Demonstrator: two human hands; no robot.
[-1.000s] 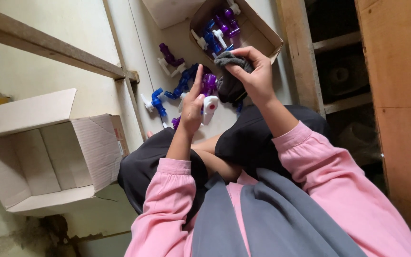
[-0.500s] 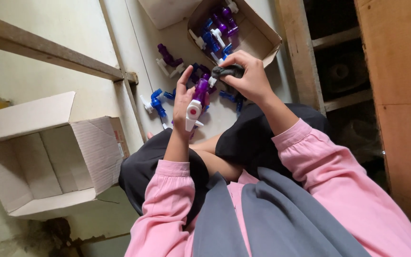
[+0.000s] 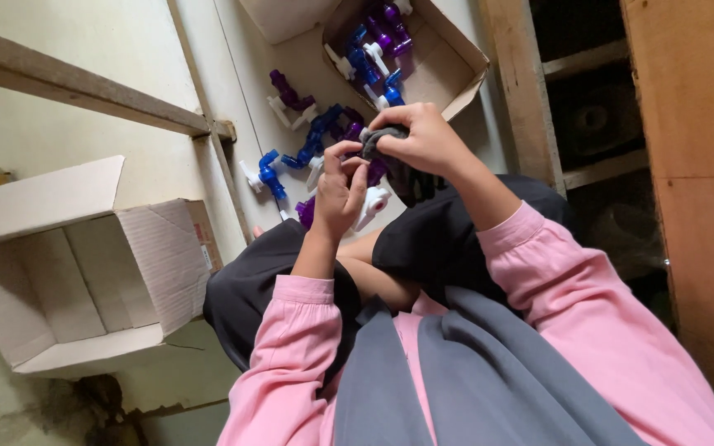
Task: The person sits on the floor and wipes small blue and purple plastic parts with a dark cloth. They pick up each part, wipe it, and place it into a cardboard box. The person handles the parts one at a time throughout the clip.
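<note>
The left hand (image 3: 339, 196) has its grip clamped on a purple-and-white plastic part (image 3: 371, 192) at frame centre. Touching it at 1 o'clock, the right hand (image 3: 421, 139) grips a dark grey cloth (image 3: 383, 140). Loose blue and purple parts (image 3: 307, 140) lie at 11 o'clock; an open cardboard box (image 3: 68, 272) sits at 8 o'clock.

Plastic parts (image 3: 303, 153) lie on the floor between two open boxes (image 3: 68, 272) (image 3: 448, 66).

A small workshop: cardboard boxes (image 3: 84, 272), loose plastic parts (image 3: 307, 144), rough wooden shelving (image 3: 530, 91)
</note>
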